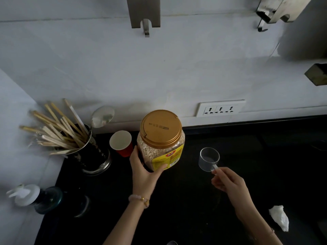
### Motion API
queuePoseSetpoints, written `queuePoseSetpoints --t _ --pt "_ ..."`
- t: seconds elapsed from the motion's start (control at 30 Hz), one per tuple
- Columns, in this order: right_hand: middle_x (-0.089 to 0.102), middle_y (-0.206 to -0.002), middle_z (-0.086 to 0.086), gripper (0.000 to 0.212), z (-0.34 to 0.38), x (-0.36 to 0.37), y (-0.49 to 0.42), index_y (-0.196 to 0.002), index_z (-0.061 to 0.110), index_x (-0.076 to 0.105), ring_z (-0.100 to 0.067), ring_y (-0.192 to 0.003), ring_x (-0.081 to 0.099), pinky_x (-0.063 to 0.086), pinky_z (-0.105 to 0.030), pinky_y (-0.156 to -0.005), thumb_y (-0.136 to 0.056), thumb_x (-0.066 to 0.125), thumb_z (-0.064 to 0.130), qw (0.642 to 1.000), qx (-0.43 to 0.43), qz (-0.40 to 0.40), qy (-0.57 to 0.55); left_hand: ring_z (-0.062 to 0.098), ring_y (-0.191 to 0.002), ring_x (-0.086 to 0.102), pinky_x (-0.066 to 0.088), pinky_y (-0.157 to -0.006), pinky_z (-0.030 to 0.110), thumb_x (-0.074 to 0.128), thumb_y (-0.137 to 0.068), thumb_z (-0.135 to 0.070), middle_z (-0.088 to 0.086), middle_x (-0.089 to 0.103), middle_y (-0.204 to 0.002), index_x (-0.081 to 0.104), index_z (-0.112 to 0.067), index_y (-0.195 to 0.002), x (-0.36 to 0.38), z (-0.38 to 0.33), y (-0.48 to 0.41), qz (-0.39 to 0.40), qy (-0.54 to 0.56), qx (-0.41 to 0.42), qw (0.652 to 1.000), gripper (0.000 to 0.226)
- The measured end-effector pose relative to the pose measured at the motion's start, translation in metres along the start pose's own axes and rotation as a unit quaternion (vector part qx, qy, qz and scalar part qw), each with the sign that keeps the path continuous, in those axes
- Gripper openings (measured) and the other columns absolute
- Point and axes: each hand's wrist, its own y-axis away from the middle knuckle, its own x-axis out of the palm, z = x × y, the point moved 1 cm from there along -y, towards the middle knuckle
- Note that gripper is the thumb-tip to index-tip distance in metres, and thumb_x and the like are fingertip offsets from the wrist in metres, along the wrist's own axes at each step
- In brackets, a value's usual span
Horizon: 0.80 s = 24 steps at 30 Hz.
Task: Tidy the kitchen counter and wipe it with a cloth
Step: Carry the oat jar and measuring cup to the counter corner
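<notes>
A clear oat jar (pixel 160 144) with a gold lid and a yellow label stands upright on the black counter (pixel 177 200) near the back wall. My left hand (pixel 144 171) wraps around its lower left side. To the right, my right hand (pixel 228 181) pinches the handle of a clear plastic measuring scoop (pixel 208 159), whose cup points away from me, at or just above the counter. A crumpled white cloth or tissue (pixel 279 217) lies at the right near the front edge.
A red paper cup (pixel 121 143) stands just left of the jar. Further left is a metal holder (pixel 88 152) full of wooden chopsticks and a spoon. A dark soap dispenser (pixel 35 198) lies at the front left. A wall socket (pixel 220 108) sits behind the counter.
</notes>
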Motion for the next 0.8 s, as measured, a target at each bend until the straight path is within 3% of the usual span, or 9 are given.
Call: queuePoseSetpoints --t 0.1,0.17,0.3,0.43,0.57,0.8 --pt "0.065 -0.078 -0.011 0.02 -0.001 -0.001 -0.008 -0.088 0.013 0.067 -0.019 -0.077 0.064 0.053 -0.027 -0.072 -0.094 0.048 0.015 1.0 0.002 0.003 0.005 0.012 -0.134 0.025 0.039 -0.105 0.039 0.089 -0.051 -0.018 0.001 0.019 -0.146 0.017 -0.026 -0.143 0.014 -0.004 -0.001 -0.033 -0.012 0.005 0.999 0.117" --pt "0.065 -0.079 -0.01 0.019 -0.001 -0.001 -0.016 -0.089 0.014 0.066 -0.02 -0.079 0.065 0.053 -0.027 -0.073 -0.094 0.047 0.016 1.0 0.004 0.006 0.013 0.01 -0.131 0.026 0.037 -0.107 0.043 0.09 -0.047 -0.017 0.003 0.023 -0.144 0.02 -0.024 -0.142 0.015 -0.005 -0.008 -0.05 -0.023 0.004 0.998 0.118" --pt "0.067 -0.084 -0.009 0.018 -0.004 0.003 -0.038 -0.092 0.015 0.065 -0.02 -0.084 0.066 0.052 -0.028 -0.075 -0.094 0.048 0.019 0.999 0.013 0.017 0.032 0.008 -0.126 0.03 0.036 -0.102 0.031 0.09 -0.048 -0.019 0.003 0.029 -0.142 0.027 -0.022 -0.141 0.006 -0.003 -0.022 -0.044 -0.044 0.007 0.998 0.113" --pt "0.067 -0.089 -0.007 0.017 -0.007 0.008 -0.062 -0.096 0.016 0.065 -0.019 -0.089 0.066 0.051 -0.026 -0.075 -0.094 0.048 0.021 0.998 0.029 0.025 0.04 0.015 -0.129 0.039 0.045 -0.1 0.042 0.087 -0.054 -0.02 -0.001 0.042 -0.138 0.04 -0.024 -0.133 -0.002 0.005 -0.032 -0.049 -0.016 0.008 0.999 0.092" --pt "0.066 -0.092 -0.008 0.016 -0.007 0.012 -0.082 -0.095 0.017 0.064 -0.02 -0.092 0.065 0.052 -0.029 -0.08 -0.094 0.048 0.02 0.998 0.033 0.036 0.049 0.017 -0.128 0.042 0.045 -0.094 0.032 0.085 -0.057 -0.015 0.0 0.046 -0.136 0.041 -0.023 -0.132 -0.002 0.011 -0.035 -0.048 0.004 0.012 0.999 0.088" --pt "0.066 -0.095 -0.008 0.014 -0.006 0.023 -0.102 -0.093 0.019 0.061 -0.018 -0.091 0.064 0.052 -0.031 -0.084 -0.094 0.047 0.019 0.995 0.03 0.062 0.073 0.015 -0.129 0.041 0.046 -0.097 0.038 0.084 -0.059 -0.014 -0.003 0.044 -0.136 0.039 -0.026 -0.131 -0.001 0.013 -0.035 -0.045 0.011 0.02 0.999 0.086"
